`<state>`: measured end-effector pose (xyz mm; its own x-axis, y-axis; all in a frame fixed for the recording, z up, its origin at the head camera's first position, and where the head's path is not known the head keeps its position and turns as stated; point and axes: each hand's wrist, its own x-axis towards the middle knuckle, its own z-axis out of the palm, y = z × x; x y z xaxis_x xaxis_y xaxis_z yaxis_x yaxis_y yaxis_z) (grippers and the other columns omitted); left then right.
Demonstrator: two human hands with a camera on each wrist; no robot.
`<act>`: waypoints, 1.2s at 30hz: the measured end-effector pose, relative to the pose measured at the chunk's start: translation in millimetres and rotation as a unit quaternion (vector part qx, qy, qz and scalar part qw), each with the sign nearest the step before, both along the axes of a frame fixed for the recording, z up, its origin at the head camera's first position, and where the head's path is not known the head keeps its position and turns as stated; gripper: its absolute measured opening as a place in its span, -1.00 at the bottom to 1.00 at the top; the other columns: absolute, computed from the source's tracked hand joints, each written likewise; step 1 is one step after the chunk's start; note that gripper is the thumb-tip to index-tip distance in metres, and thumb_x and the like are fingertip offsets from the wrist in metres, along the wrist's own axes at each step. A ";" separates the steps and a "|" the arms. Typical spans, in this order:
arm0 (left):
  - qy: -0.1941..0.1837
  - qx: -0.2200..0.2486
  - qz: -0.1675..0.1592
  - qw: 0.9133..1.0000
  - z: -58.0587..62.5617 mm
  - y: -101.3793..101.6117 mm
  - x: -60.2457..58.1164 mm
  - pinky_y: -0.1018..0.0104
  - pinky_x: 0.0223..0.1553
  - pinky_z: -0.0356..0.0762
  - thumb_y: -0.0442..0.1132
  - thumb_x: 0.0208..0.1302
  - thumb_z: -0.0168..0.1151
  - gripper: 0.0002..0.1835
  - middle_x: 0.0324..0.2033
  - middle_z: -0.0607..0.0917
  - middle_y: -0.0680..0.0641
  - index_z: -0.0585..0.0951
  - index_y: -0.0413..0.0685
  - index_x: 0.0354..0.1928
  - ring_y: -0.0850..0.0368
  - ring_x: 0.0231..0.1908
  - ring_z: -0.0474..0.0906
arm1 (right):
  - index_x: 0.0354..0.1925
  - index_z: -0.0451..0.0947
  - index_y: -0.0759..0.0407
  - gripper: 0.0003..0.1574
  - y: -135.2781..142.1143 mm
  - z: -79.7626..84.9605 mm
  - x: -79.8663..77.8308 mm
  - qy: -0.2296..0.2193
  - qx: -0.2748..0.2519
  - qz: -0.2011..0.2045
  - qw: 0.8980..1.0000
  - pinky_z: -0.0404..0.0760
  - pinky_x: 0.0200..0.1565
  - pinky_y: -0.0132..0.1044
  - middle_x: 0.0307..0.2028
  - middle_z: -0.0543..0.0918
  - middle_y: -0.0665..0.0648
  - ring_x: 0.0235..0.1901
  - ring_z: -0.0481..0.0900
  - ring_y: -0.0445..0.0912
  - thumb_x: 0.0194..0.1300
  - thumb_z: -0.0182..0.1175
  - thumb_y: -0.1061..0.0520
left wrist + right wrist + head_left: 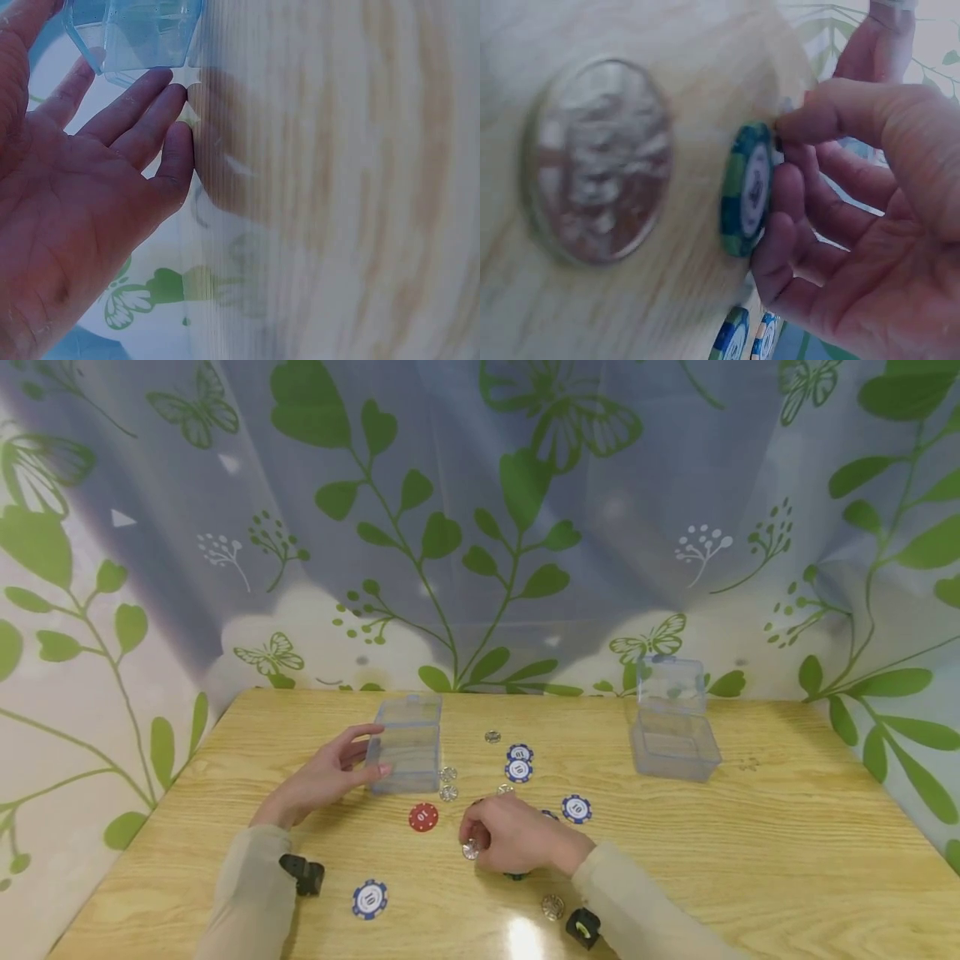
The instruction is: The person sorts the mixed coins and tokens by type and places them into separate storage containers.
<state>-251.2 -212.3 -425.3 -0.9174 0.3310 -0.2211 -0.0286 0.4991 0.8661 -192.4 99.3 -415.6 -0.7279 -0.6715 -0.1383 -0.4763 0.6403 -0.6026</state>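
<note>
My left hand [330, 777] rests against the left side of a clear plastic box [405, 752] with its lid raised. Its thumb overlaps the near part of the box; in the left wrist view the fingers [139, 112] lie fairly straight beside it. Over the middle of the table, my right hand [517, 833] pinches a silver coin [470, 849] at thumb and fingertips. Beneath that hand lies a green chip [746, 191], mostly hidden in the head view. Close to the right wrist is another silver coin [552, 907].
Two silver coins [448, 783] lie by the left box, near a red chip [423, 817]. Blue-and-white chips [519, 769] are spread about, one [370, 899] near the left sleeve. A second clear box [675, 747] stands lid-up at the right. A patterned curtain [480, 568] hangs behind the table.
</note>
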 end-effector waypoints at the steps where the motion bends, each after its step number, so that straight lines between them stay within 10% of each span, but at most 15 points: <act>1: 0.001 0.000 0.001 1.000 0.3 0.1 0.2 -0.37 0.43 0.20 0.20 0.32 0.35 -0.10 0.60 0.11 -0.27 0.13 0.28 0.59 -0.30 0.59 0.02 | -0.20 0.70 0.09 -0.63 0.0 0.3 -0.1 0.003 0.004 -0.003 1.000 0.51 -0.30 -0.47 -0.44 0.59 -0.14 -0.44 0.45 -0.34 0.00 0.30 0.40; 21: 0.004 0.000 0.002 1.000 4.0 0.9 0.0 -0.36 0.42 0.24 0.19 0.32 0.35 -0.09 0.60 0.10 -0.26 0.13 0.26 0.59 -0.31 0.59 0.01 | -0.37 0.60 0.04 -0.73 -5.7 8.5 3.9 0.026 0.069 -0.007 0.997 0.48 -0.33 -0.44 -0.43 0.54 -0.11 -0.41 0.41 -0.26 -0.07 0.46 0.25; 36: 0.002 0.013 -0.009 1.000 1.4 -0.6 1.3 -0.33 0.45 0.20 0.14 0.36 0.34 -0.11 0.61 0.07 -0.26 0.11 0.19 0.59 -0.31 0.60 -0.02 | -0.19 0.75 -0.06 -0.78 23.2 -12.0 -18.5 -0.031 -0.050 0.037 0.998 0.44 -0.35 -0.48 -0.42 0.54 -0.08 -0.44 0.39 -0.35 0.16 0.54 0.07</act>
